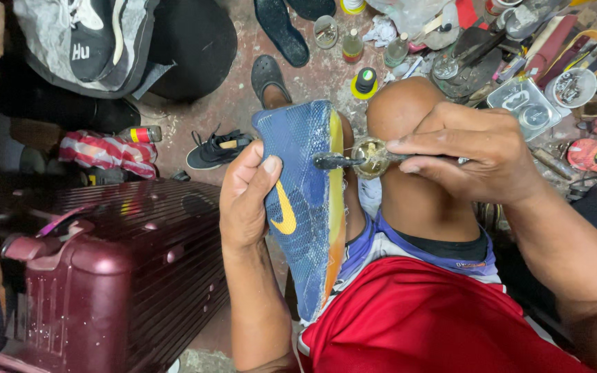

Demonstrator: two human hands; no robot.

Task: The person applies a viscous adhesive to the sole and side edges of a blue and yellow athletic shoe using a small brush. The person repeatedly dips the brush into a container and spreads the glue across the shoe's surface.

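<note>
The left hand (247, 200) is closed around a blue mesh sports shoe with a yellow curved mark and a yellow-orange sole edge (302, 200), thumb pressed on the upper, holding it upright between the person's knees. The right hand (475, 155) pinches a thin tool with a dark bristled tip (336, 161), fingers narrowed on its shaft; the tip touches the shoe at the sole edge. Just behind the tip sits a small round open tin with yellowish glue-like paste inside (371, 155), resting against the bare knee (399, 110).

On the stained pink floor (243, 90), toward its far edge, stand a small clear glass jar (325, 31), a small bottle with amber liquid (352, 45), a clear bottle (396, 50) and a black-capped yellow-based pot (365, 81). At the far right corner, clear plastic boxes (526, 103) and a round white tub of small metal parts (571, 87) lie among tools. A dark red ribbed hard suitcase (119, 269) stands at the left.
</note>
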